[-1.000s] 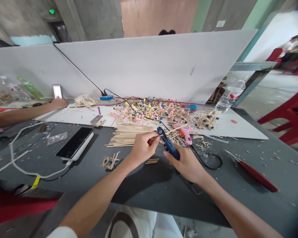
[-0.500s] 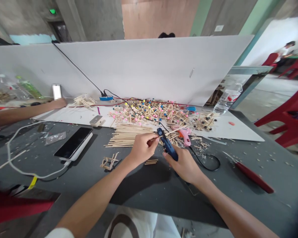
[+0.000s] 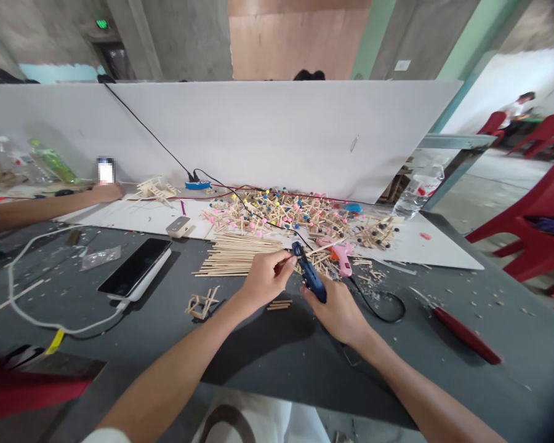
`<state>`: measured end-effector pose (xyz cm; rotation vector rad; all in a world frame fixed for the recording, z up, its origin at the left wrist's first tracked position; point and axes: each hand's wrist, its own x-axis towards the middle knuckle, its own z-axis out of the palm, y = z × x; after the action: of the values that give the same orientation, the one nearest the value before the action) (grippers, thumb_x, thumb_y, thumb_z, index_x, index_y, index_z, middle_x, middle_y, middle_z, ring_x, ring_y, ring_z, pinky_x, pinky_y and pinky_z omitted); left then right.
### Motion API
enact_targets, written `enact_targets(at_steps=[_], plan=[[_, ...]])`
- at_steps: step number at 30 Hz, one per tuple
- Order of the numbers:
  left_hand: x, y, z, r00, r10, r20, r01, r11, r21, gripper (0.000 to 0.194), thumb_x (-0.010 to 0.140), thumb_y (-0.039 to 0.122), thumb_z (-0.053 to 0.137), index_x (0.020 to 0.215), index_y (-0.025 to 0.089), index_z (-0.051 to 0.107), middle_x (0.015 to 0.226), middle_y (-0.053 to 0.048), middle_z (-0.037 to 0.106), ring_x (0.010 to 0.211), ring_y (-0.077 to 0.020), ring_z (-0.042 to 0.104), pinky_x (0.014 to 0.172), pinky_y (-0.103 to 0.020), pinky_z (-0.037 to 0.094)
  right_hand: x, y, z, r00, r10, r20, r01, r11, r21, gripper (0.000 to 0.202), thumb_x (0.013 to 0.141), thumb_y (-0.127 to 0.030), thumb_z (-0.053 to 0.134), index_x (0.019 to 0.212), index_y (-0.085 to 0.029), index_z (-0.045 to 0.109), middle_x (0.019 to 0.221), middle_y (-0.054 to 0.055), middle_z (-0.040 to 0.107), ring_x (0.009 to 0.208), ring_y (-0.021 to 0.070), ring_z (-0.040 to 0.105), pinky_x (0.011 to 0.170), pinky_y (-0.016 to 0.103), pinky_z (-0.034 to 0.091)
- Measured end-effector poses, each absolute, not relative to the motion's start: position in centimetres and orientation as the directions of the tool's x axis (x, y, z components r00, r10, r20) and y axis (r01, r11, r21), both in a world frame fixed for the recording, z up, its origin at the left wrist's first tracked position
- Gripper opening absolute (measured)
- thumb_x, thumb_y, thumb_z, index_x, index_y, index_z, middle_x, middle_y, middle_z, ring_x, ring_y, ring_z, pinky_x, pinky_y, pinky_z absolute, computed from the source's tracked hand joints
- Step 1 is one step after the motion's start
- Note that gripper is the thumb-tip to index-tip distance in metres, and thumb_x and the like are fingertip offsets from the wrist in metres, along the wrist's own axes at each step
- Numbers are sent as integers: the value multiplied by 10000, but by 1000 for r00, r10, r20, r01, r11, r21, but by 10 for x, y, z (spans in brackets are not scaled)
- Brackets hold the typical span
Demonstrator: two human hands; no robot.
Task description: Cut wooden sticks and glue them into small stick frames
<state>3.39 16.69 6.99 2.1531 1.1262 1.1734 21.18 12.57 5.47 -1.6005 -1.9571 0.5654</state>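
My left hand [image 3: 266,278] is closed in a pinch on a thin wooden stick, held at the jaws of blue pliers [image 3: 311,272]. Most of the stick is hidden by the fingers and the jaws. Wrapped round the plier handles is my right hand [image 3: 344,312]. Just below the two hands, several short cut sticks [image 3: 279,304] lie side by side on the dark table. A small frame of glued sticks [image 3: 202,304] stands left of them. Behind my left hand is a stack of long sticks [image 3: 235,253].
A heap of sticks with coloured ball ends [image 3: 277,212] covers the white board. A pink glue gun [image 3: 344,258] and a red-handled knife [image 3: 466,335] lie to the right. A phone on a white power bank [image 3: 136,267] is at left. Another person's arm [image 3: 50,206] reaches in.
Both hands stay together at the pliers, with only slight movement. The whole view has shifted a little. The other person's hand remains by the left wall.
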Motion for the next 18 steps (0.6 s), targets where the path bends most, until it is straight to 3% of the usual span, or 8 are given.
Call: enact_targets(at_steps=[5, 9, 18], plan=[[35, 164, 70, 287, 893, 347, 374, -437, 818, 426, 971, 431, 408, 637, 174, 468, 456, 40, 432, 434, -93, 423, 498, -229, 293, 213, 124, 58, -177, 969, 170, 701, 245, -670, 208, 879, -373, 534, 907, -177, 595, 711, 15, 629, 615, 162, 527, 600, 264, 358], [36, 160, 73, 307, 923, 232, 231, -309, 923, 410, 978, 483, 370, 770, 173, 541, 413, 56, 446, 371, -103, 451, 453, -220, 317, 213, 122, 62, -202, 956, 212, 673, 293, -680, 194, 884, -372, 538, 855, -183, 570, 659, -21, 556, 582, 134, 450, 572, 252, 338], [35, 159, 71, 279, 858, 432, 345, -509, 789, 334, 958, 419, 450, 813, 160, 605, 513, 29, 493, 468, -100, 467, 495, -219, 340, 214, 120, 64, -203, 952, 228, 666, 305, -681, 188, 880, -362, 536, 806, -189, 532, 626, -29, 522, 558, 125, 424, 542, 248, 319]])
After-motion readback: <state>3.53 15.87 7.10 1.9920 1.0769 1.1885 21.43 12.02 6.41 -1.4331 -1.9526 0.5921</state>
